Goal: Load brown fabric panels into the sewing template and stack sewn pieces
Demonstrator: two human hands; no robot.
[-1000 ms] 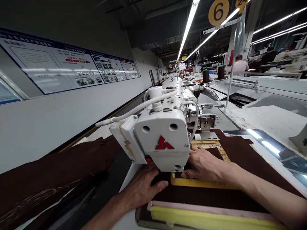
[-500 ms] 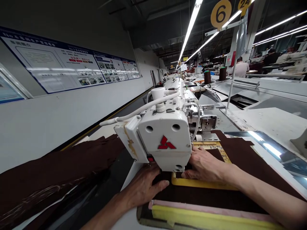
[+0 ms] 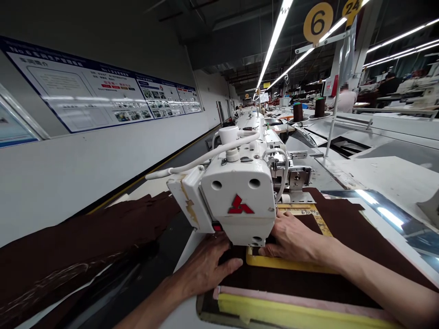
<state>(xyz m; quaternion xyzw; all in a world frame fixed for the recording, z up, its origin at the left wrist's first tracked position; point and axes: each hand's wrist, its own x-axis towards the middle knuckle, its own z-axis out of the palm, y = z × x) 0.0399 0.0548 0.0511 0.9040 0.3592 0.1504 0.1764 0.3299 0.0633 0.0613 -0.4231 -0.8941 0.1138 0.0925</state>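
Note:
The white sewing machine head with a red three-part logo stands in front of me. My left hand lies on dark brown fabric at the machine's left, thumb stretched out, some fingertips hidden behind the head. On the other side, my right hand rests over a yellow frame-shaped template lying on the same fabric. Its thumb is spread toward the template's lower left corner, and its foremost fingertips are hidden by the machine. The needle area is out of sight.
A pink and yellow taped edge strip runs along the front. More brown fabric is heaped at the left. Metal attachments sit behind the template, and two dark thread cones stand farther back. A pole rises at the right.
The view has shifted slightly, so the machine and hands appear a little farther right. Both hands keep their places on the fabric and template.

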